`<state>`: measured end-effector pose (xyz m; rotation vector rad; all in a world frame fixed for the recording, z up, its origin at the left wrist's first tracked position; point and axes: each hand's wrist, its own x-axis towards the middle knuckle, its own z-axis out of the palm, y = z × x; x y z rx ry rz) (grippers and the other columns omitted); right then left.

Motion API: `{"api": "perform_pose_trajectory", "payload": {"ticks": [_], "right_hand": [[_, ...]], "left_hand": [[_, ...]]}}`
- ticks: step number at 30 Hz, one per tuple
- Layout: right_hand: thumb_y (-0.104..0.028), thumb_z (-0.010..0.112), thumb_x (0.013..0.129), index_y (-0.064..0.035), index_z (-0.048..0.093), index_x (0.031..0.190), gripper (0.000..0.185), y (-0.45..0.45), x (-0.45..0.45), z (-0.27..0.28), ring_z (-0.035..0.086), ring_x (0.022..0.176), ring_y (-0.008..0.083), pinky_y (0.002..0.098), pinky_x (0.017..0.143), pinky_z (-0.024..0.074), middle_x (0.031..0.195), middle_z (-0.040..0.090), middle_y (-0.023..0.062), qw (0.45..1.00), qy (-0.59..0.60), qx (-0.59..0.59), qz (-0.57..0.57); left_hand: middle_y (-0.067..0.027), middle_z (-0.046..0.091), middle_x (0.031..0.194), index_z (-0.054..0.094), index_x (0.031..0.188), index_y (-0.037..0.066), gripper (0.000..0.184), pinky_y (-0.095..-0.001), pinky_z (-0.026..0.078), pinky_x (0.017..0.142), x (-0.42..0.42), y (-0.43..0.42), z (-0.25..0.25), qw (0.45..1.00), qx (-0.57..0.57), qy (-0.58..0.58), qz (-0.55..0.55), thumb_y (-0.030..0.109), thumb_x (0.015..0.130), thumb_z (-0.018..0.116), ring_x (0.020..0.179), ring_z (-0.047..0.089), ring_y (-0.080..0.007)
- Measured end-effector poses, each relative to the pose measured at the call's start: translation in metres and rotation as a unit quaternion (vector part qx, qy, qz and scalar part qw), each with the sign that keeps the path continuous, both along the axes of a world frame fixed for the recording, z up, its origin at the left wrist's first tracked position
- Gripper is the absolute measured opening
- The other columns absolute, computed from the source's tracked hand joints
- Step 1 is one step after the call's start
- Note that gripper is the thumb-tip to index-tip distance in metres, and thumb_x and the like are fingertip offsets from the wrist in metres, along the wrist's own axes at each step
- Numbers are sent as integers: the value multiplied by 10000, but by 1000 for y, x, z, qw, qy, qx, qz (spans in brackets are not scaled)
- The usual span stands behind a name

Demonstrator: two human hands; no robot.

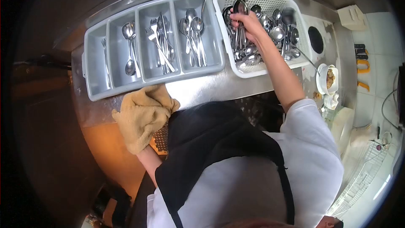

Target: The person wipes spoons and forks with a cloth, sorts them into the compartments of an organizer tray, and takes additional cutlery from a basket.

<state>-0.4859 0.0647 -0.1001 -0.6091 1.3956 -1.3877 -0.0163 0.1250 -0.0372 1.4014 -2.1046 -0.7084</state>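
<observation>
A tan towel drapes over my left hand, which carries it at the counter's front edge; the fingers are hidden underneath. My right hand reaches into a white perforated basket, its fingers closed around spoons at the basket's left side. Jumbled spoons and other cutlery fill the basket around that hand. To its left stands a grey cutlery tray divided into compartments. From left to right these contain a fork, spoons, several forks and more spoons.
The metal counter runs along in front of the tray and basket. On the right is a white bowl with brown food bits in it. Yellow-handled tools lie farther right. A dark round opening lies beside the basket.
</observation>
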Motion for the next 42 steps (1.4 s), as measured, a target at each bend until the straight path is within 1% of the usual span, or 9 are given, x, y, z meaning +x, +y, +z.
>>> {"api": "perform_pose_trajectory", "payload": {"ticks": [7, 9, 10, 23, 27, 31, 33, 37, 42], "right_hand": [[-117, 682, 763, 5, 643, 889, 181, -4, -15, 35, 528, 492, 72, 233, 475, 425, 757, 653, 60, 932, 331, 118, 91], [-90, 650, 744, -19, 633, 934, 204, -2, -11, -7, 632, 587, 202, 328, 554, 488, 769, 660, 138, 844, 477, 199, 145], [-103, 624, 723, -19, 621, 983, 274, 1, -7, -18, 647, 816, 375, 457, 759, 497, 838, 643, 240, 722, 661, 132, 160], [-103, 611, 675, 45, 661, 867, 248, 22, -28, -14, 628, 861, 421, 478, 791, 497, 875, 640, 279, 701, 655, 236, 156], [-117, 600, 694, 13, 672, 876, 236, 29, -52, -17, 625, 833, 425, 462, 790, 496, 862, 641, 269, 704, 692, 155, 24], [-370, 703, 739, -1, 685, 882, 396, 38, -58, 38, 631, 826, 413, 444, 742, 498, 823, 650, 253, 777, 608, 144, -71], [-414, 714, 740, -6, 689, 885, 434, 35, -76, 33, 633, 829, 413, 447, 747, 498, 830, 650, 257, 734, 642, 183, -126], [-251, 692, 711, -12, 677, 873, 289, 35, -71, 33, 633, 835, 410, 454, 750, 496, 842, 655, 244, 715, 659, 179, -153], [-166, 659, 644, -11, 675, 897, 296, 15, -36, 11, 648, 851, 377, 434, 768, 513, 887, 659, 240, 753, 618, 206, 93]], "left_hand": [[-119, 589, 950, 626, 1015, 120, 419, -389, 472, 761, 4, 4, 3, 1000, 3, -3, 6, 452, 798, 489, 888, 587, -247], [-119, 590, 948, 628, 1013, 121, 421, -389, 472, 759, 4, 2, 3, 1000, 3, -2, 5, 455, 797, 489, 887, 587, -247], [-119, 591, 947, 629, 1012, 122, 422, -389, 472, 759, 4, 3, 3, 1000, 2, -3, 4, 457, 796, 489, 886, 587, -247], [-117, 595, 935, 639, 1000, 129, 437, -391, 472, 749, 3, -2, 3, 1000, -2, -5, 4, 479, 787, 486, 875, 592, -247], [-117, 597, 931, 642, 997, 132, 442, -391, 472, 746, 4, 0, 5, 1000, 1, -7, 11, 486, 784, 485, 872, 593, -247], [-116, 599, 927, 645, 993, 134, 447, -392, 472, 743, 3, -5, 6, 1000, -4, -8, 11, 493, 782, 484, 868, 594, -247], [-116, 599, 925, 647, 991, 135, 449, -392, 472, 741, 2, -8, 6, 1000, -4, -10, 6, 496, 780, 484, 867, 595, -247], [-116, 601, 922, 650, 987, 138, 454, -392, 472, 738, -1, -7, 7, 1000, -5, -11, 5, 503, 777, 483, 863, 596, -248], [-115, 603, 917, 654, 983, 140, 460, -393, 473, 734, -5, -5, 7, 1000, 3, -10, -2, 512, 774, 482, 859, 598, -248]]}}
